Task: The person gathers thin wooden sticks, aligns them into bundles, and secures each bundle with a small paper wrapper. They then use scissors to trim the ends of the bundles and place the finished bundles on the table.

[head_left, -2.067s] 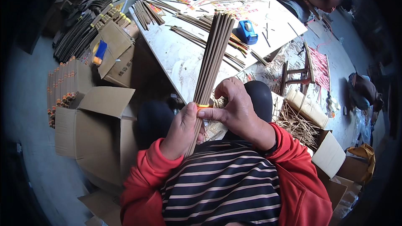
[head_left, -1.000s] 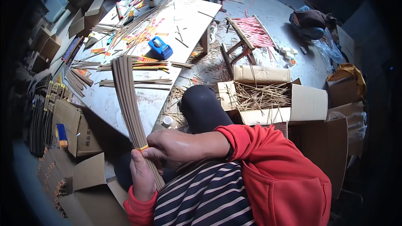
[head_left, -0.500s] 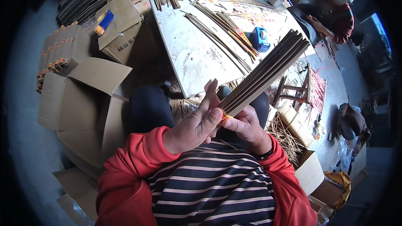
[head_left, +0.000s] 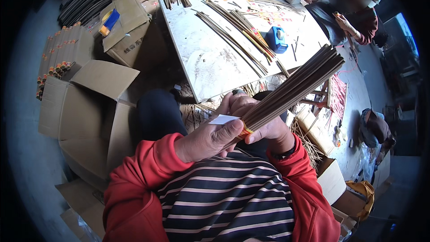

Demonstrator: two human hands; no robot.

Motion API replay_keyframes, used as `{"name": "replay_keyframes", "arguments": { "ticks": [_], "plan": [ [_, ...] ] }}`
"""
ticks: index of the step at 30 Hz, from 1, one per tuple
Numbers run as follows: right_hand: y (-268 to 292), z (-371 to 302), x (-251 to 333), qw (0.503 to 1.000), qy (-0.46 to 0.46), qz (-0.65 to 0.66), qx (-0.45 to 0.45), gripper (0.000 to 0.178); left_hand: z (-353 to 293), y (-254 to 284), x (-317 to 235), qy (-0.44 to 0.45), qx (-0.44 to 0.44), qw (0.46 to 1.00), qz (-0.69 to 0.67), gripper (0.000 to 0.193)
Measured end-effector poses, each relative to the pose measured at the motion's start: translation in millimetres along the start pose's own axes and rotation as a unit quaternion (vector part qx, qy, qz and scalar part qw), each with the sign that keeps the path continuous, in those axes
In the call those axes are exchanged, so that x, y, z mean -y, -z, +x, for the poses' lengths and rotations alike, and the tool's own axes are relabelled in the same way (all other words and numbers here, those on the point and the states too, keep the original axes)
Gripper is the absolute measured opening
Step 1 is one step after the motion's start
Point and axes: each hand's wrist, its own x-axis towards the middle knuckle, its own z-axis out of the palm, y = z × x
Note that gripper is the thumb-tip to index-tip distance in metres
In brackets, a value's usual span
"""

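A bundle of long brown incense sticks [head_left: 293, 89] slants up and to the right in front of my lap. Around its lower end runs a red and yellow paper band [head_left: 244, 131], with a white paper flap [head_left: 224, 119] sticking out to the left. My left hand [head_left: 201, 142] is closed on the banded end, its thumb pressing beside the paper. From the right, my right hand [head_left: 272, 131] grips the same bundle just above, thumb lying along the band. Fingers show behind the sticks; the bundle's lowest tip is mostly hidden by my hands.
Ahead is a white table [head_left: 215, 71] with loose sticks [head_left: 230, 40] and a blue tape dispenser [head_left: 277, 40]. An open carton [head_left: 85, 121] stands left, near stacked banded bundles [head_left: 60, 51]. A box of stick scraps [head_left: 329, 175] is at right. A co-worker [head_left: 358, 13] sits far right.
The paper's loose end, upright and reddish before, now lies over with its white side showing. The bundle has shifted slightly right and down. The co-worker's hand has risen with something slender.
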Motion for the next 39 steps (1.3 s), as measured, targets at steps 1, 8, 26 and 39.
{"name": "replay_keyframes", "arguments": {
  "ticks": [1, 8, 26, 39],
  "plan": [
    [1.5, 0.6, -0.7, 1.000, 0.000, -0.028, 0.007, 0.057, 0.5, 0.3, 0.4, 0.008, 0.011, 1.000, -0.007, 0.086],
    [12.4, 16.7, 12.7, 0.990, -0.004, -0.130, 0.044, 0.094, 0.2, 0.3, -7.3, 0.064, 0.046, 0.997, -0.010, 0.062],
    [-20.4, 19.2, 38.9, 0.924, -0.239, 0.051, -0.293, 0.022, 15.8, 9.9, -24.7, -0.024, -0.080, 0.992, 0.099, 0.038],
    [-24.0, 16.3, 21.2, 0.911, -0.192, -0.017, -0.364, 0.023, 19.2, 3.9, -15.8, -0.176, -0.154, 0.889, 0.395, 0.034]
  ]
}}
